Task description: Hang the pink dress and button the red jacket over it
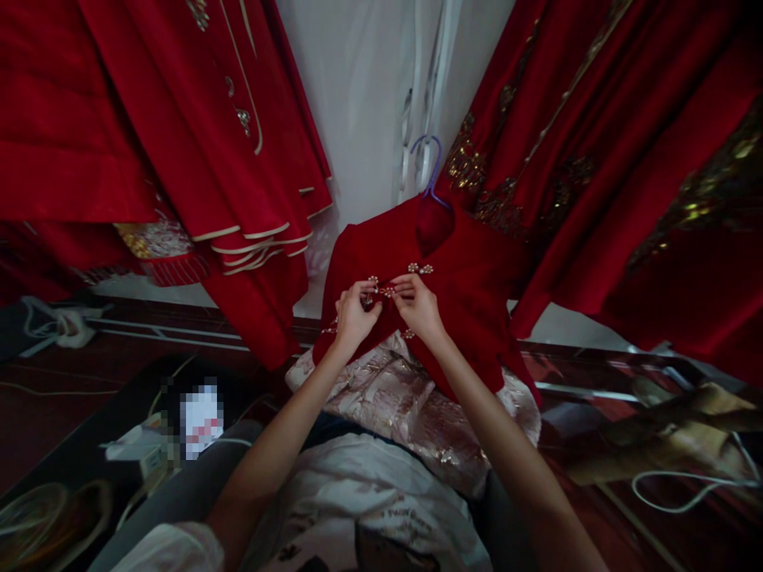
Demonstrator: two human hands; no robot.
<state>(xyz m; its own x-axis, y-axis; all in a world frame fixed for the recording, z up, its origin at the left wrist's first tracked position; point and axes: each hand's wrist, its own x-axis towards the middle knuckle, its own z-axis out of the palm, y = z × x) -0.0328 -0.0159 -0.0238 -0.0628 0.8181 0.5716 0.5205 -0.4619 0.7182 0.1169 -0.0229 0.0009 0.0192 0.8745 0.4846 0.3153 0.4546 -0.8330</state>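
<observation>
A red garment [477,294] lies spread over my lap, with a blue hanger [433,179] at its neck. Small beaded, flower-shaped fasteners [420,268] sit along its front. My left hand [354,314] pinches one side of a fastener, its fingertips against the red cloth. Close beside it on the right, my right hand [420,306] pinches the other side of that fastener between thumb and fingers. The exact grip is partly hidden by the fingers. Under the garment rests a shiny pale pink patterned cloth [393,389].
Red garments with light piping [250,191] hang at the left, and red garments with gold decoration [560,159] at the right. A dark table [77,429] bearing papers and cables stands at lower left. A white cable [685,500] lies at lower right.
</observation>
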